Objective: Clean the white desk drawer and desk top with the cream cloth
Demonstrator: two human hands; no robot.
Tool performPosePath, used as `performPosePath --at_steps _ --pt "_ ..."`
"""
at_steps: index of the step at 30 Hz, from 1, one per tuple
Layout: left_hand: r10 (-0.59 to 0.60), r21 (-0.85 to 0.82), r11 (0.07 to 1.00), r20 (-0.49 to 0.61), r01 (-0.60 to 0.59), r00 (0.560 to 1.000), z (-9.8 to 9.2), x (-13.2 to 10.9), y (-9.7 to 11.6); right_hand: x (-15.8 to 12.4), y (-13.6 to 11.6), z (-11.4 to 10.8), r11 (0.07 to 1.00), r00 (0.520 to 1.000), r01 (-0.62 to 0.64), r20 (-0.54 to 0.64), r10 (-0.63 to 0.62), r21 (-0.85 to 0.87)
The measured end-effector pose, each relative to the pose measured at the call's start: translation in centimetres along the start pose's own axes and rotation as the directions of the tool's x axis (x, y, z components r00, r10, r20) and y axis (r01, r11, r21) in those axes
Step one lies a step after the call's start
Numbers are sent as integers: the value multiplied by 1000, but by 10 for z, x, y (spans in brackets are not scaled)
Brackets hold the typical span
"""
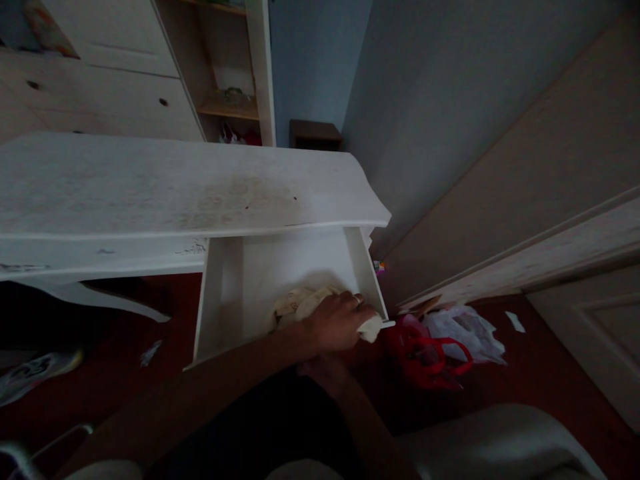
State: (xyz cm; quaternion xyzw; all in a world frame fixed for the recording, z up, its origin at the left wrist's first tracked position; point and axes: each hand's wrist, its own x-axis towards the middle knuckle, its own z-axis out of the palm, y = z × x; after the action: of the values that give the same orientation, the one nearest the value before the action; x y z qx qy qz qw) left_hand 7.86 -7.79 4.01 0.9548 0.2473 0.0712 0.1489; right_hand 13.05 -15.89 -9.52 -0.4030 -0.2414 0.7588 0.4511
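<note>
Cream cloth [300,301], crumpled: lay toward the right front of a pulled-out white drawer [263,263]. Left hand [337,323], ringed: was closed around the cloth, one end protruding near the drawer's right wall. Right hand [326,373]: dim, below the drawer's front edge; whether it gripped anything could not be told.

White table [125,180]: curved rim, top smudged brown, with small dark specks. Behind: white cabinet [125,93] with dark knobs, wooden shelves alongside; brown box [315,132] in the corner against a blue-grey wall [320,60]. Red floor [183,300]: red bag [417,353] and white plastic bag [463,330] together, right of the drawer.

Edges and room: drawer floor showed between cloth and left wall; left forearm crossed the front edge; tabletop overhung the drawer's rear; right wall stood near the room's wall panelling.
</note>
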Motion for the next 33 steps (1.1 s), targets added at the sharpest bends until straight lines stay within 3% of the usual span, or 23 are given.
performPosePath --at_steps 3,6,11,16,20,24,30,33 --pt "-37 -32 999 -38 36 999 6 36 3 -4 -2 2 997 998 -63 6 63 35" --pt "-179 -55 983 -102 174 978 10 61 2 -5 -3 3 995 996 -90 6 89 46" --pt "-337 -24 940 -231 340 913 5 80 -10 -3 -4 3 991 994 -110 18 109 72" --pt "-473 -39 873 -315 486 823 -8 93 -43 -2 -4 4 993 997 -63 39 59 100" --pt "-607 -182 793 -304 581 734 -9 105 -65 -1 -4 5 993 997 -72 36 69 88" --pt "-712 -428 692 -276 581 645 -3 116 -77 -3 -6 7 994 998 -65 16 64 86" --pt "-914 -786 321 -111 529 389 8 126 -115 -3 -5 9 993 998 -59 9 59 104" --pt "-941 -812 277 -122 513 315 11 123 -134 -2 -2 9 992 999 -52 0 52 116"
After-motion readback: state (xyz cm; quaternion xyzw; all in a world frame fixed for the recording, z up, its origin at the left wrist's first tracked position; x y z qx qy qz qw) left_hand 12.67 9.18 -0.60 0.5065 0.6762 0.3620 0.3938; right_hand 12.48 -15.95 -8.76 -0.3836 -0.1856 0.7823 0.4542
